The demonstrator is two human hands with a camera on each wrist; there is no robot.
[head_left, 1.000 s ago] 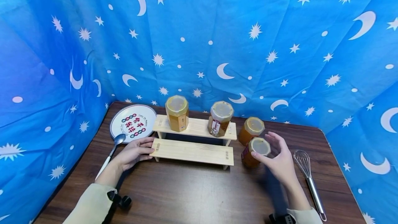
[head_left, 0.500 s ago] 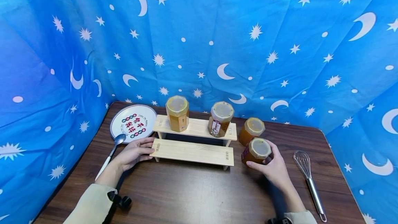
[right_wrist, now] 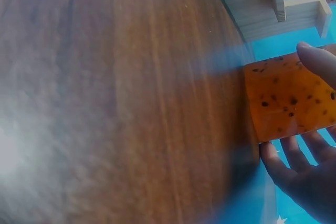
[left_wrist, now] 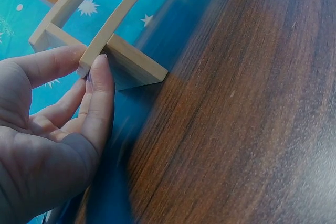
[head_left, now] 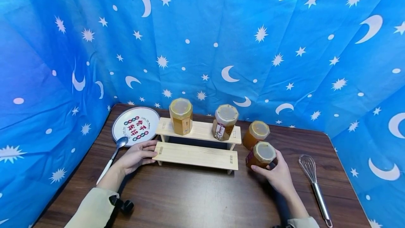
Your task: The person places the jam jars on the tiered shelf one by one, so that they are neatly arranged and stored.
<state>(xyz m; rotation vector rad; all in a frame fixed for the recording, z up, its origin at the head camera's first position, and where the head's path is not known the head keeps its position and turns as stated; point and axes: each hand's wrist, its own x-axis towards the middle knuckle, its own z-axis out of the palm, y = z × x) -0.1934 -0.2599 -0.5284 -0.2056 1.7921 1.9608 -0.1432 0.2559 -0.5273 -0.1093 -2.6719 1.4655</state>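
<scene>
My left hand point(head_left: 136, 157) pinches the left end of the lower board of a two-step wooden rack point(head_left: 196, 154); the left wrist view shows thumb and fingers on the board's end point(left_wrist: 107, 30). To the rack's right, my right hand point(head_left: 280, 176) grips a lidded jar point(head_left: 264, 153) of amber, dark-specked contents, thumb on one side and fingers on the other point(right_wrist: 289, 100). It looks upright at the table surface. Right behind it stands another orange jar point(head_left: 255, 135). On the upper step are a yellow jar point(head_left: 181, 119) and a brownish jar with a label point(head_left: 224, 124).
At the back left lies a white plate point(head_left: 148, 115) with red characters, and a spoon point(head_left: 109, 163) leans on its rim. A whisk point(head_left: 316, 187) lies right of my right hand. A blue curtain point(head_left: 202, 45) with moons and stars encloses the dark wooden table point(head_left: 202, 200).
My right hand has closed in around the front jar, its thumb moving lower and its fingers behind the jar. The left hand and the rack stay as they were.
</scene>
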